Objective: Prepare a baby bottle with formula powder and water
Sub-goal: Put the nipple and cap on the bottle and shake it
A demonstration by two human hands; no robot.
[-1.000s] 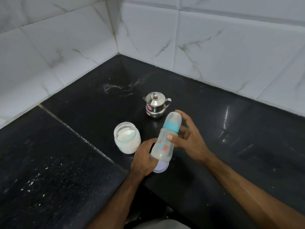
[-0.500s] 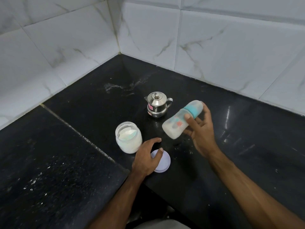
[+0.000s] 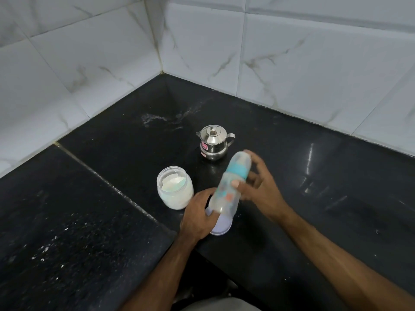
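Looks nearly done to me: capped bottle (image 3: 229, 187) is off the counter (image 3: 292, 198), right hand (image 3: 258, 189) pinching its middle, left hand (image 3: 197, 214) gripping its base, probably just mixing left, powder jar (image 3: 175, 187) open.

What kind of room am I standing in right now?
Most likely a home kitchen corner: a polished black stone countertop meets white marble-pattern wall tiles, and a small lidded steel pot stands by an open jar of white powder.
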